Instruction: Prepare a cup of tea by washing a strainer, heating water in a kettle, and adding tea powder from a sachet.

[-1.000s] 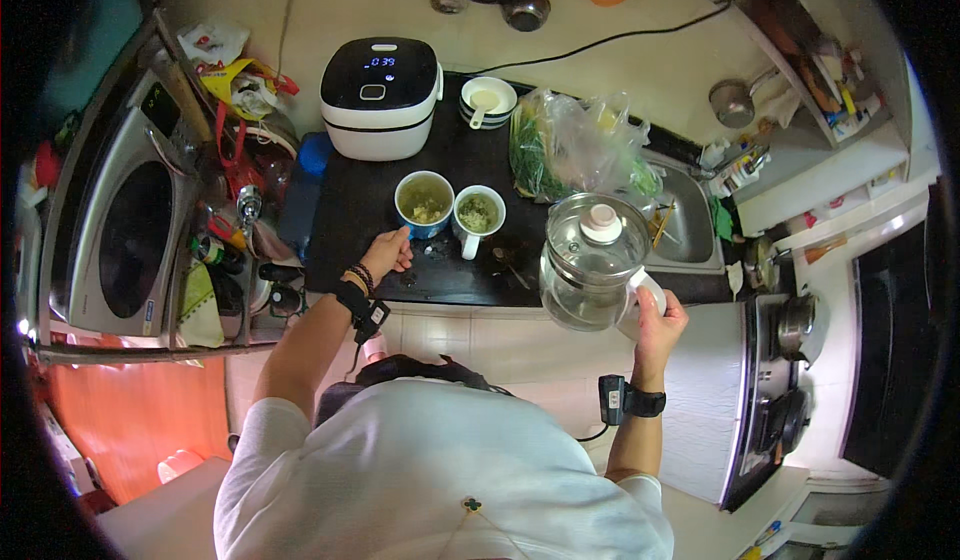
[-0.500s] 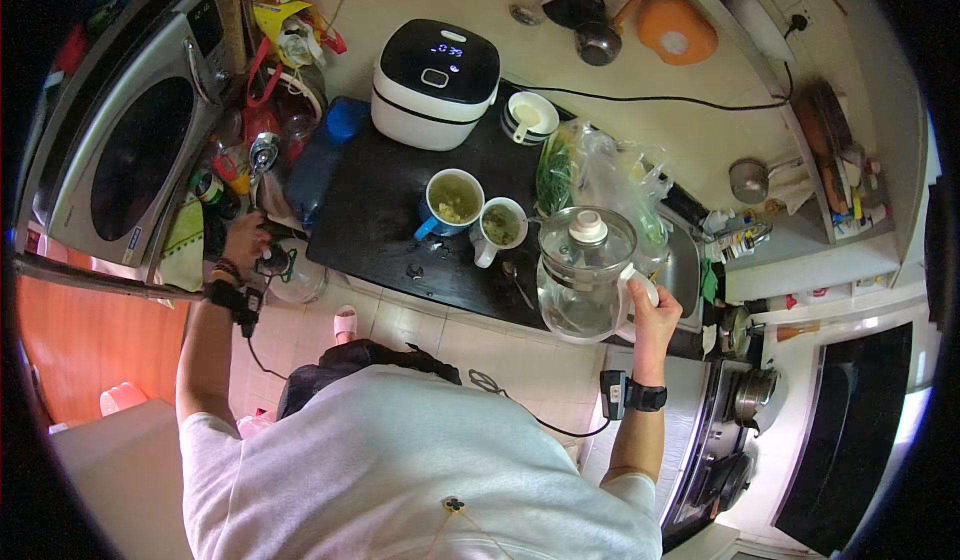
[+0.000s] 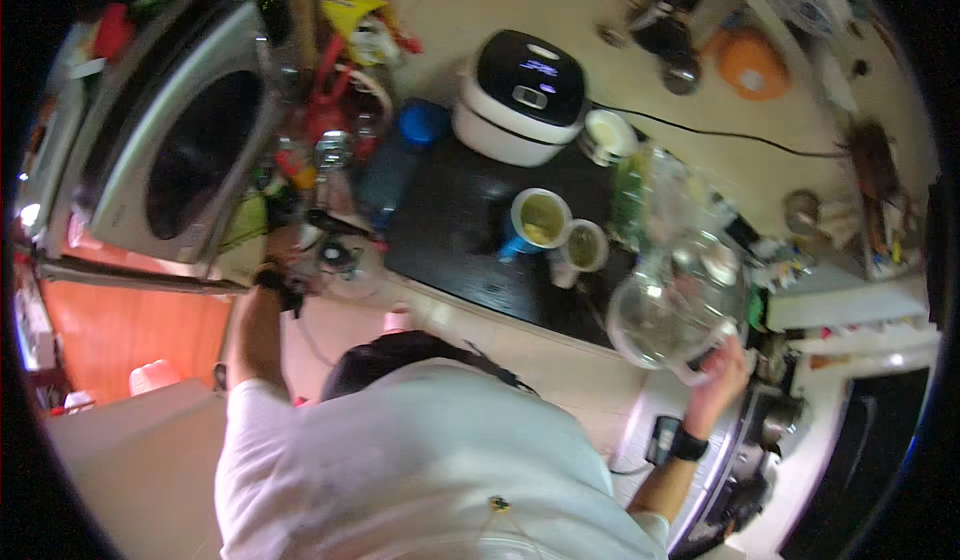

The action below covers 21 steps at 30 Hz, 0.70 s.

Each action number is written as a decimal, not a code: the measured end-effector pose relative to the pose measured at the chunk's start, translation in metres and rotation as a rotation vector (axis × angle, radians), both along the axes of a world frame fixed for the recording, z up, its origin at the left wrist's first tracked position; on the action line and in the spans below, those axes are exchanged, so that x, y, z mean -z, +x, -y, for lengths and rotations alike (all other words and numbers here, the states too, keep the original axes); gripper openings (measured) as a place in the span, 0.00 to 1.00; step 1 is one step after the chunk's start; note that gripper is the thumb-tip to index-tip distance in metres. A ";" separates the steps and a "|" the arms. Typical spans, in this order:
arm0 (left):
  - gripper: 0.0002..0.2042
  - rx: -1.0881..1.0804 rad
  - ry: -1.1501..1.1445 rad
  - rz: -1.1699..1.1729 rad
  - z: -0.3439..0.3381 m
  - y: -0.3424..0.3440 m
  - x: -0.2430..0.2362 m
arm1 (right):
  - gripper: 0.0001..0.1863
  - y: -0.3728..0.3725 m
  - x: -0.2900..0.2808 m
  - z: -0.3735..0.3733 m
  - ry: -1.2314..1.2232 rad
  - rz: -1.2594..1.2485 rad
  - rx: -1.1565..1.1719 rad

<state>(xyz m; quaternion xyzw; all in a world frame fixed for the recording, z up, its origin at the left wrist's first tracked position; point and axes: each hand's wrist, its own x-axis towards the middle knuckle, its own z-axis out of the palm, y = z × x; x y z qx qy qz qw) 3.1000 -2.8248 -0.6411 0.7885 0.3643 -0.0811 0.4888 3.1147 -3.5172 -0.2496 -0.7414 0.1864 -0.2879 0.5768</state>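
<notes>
My right hand point(image 3: 722, 368) is closed round the white handle of a clear glass kettle point(image 3: 650, 325). The kettle tilts, its lidded end with a white knob lying toward the sink side. My left hand point(image 3: 286, 245) is at the left, below the microwave, beside a dark round-topped object point(image 3: 335, 254) too blurred to name; its fingers are smeared. On the black counter between my hands stand a blue-handled mug point(image 3: 540, 218) and a smaller white cup point(image 3: 582, 248), both with greenish contents.
A white and black rice cooker point(image 3: 524, 100) stands at the back of the counter point(image 3: 450, 220), a white bowl point(image 3: 609, 137) beside it. Bagged greens point(image 3: 630, 195) lie near the sink. At left is a silver microwave point(image 3: 190, 150); at right, a pot point(image 3: 785, 420) on the stove.
The view has swung, shifting the scene rightward, and is now blurred. The kettle, upright before, has tipped to the right in my right hand. My left hand stays at the left.
</notes>
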 end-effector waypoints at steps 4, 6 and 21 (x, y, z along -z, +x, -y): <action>0.21 0.317 0.468 -0.101 -0.008 0.060 0.008 | 0.09 -0.027 -0.010 -0.018 -0.069 0.042 0.167; 0.22 0.327 0.556 -0.111 -0.011 0.092 0.019 | 0.10 -0.035 -0.012 -0.026 0.068 0.049 0.268; 0.33 -0.225 -0.700 -0.137 -0.029 0.174 0.028 | 0.15 -0.111 0.012 -0.033 0.011 -0.050 0.550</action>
